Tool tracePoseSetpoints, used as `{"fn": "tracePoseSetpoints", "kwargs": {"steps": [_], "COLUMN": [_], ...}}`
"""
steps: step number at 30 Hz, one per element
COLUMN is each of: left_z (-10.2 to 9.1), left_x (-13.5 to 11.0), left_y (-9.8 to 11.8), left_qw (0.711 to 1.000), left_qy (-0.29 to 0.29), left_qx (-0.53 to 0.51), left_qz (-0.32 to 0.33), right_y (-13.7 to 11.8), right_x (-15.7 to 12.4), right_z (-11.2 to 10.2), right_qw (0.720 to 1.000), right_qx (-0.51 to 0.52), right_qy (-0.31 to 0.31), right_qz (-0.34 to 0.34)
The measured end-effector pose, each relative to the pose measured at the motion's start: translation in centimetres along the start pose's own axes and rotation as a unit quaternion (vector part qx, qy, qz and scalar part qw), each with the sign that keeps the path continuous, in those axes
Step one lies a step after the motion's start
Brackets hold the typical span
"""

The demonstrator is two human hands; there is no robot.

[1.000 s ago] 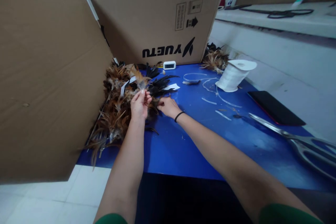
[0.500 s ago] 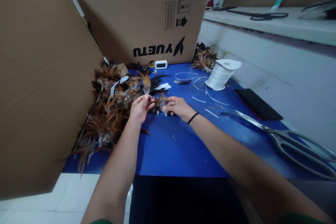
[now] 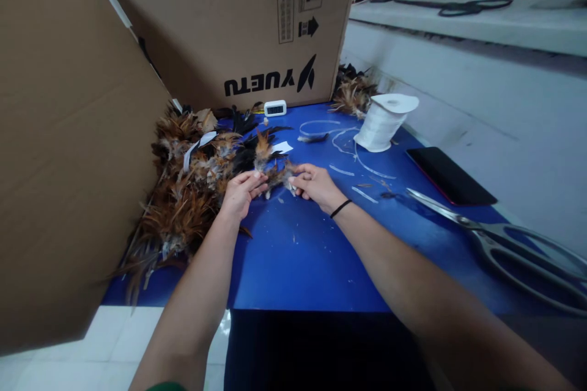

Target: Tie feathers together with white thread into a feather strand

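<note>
A heap of brown and black feathers (image 3: 183,195) lies at the left of the blue table (image 3: 321,256). My left hand (image 3: 241,190) is closed in a pinch on a small bunch of feathers (image 3: 270,168) at the heap's right edge. My right hand (image 3: 314,183), with a black band at the wrist, pinches the same bunch from the other side, low over the table. Both hands almost touch each other.
Cardboard walls stand at the left (image 3: 68,134) and behind (image 3: 229,24). A small white clock (image 3: 275,108), a white ribbon spool (image 3: 383,122), ribbon scraps (image 3: 362,168), a black phone (image 3: 447,174) and large scissors (image 3: 504,244) lie on the table. More feathers (image 3: 351,91) sit at the back.
My right hand came out of the feather heap and took hold of the small bunch together with my left hand. Both hands drew it to the right, onto the bare blue table.
</note>
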State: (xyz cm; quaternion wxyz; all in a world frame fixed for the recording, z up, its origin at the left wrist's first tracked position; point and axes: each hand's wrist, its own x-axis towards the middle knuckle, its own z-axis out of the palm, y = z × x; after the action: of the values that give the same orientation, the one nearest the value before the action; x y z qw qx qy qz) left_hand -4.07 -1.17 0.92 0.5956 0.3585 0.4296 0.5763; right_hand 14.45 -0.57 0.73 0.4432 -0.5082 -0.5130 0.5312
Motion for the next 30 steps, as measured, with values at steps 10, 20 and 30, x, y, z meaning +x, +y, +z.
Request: {"fn": "tracePoseSetpoints", "kwargs": {"steps": [10, 20, 30], "left_z": [-0.3, 0.2, 1.0], "left_x": [0.3, -0.2, -1.0], "left_y": [-0.1, 0.6, 0.5], "left_qw": [0.998, 0.997, 0.997], "left_qy": [0.043, 0.061, -0.021], "left_qx": [-0.010, 0.002, 0.074], "left_qz": [0.042, 0.043, 0.012], "right_y": [1.2, -0.9, -1.1], "right_x": [0.4, -0.1, 0.1], "right_z": [-1.6, 2.1, 0.5], "right_qw": [0.921, 0.770, 0.841], "right_qx": [-0.313, -0.544, -0.455], "right_qy": [0.153, -0.007, -0.010], "right_qz": [-0.177, -0.333, -0.292]}}
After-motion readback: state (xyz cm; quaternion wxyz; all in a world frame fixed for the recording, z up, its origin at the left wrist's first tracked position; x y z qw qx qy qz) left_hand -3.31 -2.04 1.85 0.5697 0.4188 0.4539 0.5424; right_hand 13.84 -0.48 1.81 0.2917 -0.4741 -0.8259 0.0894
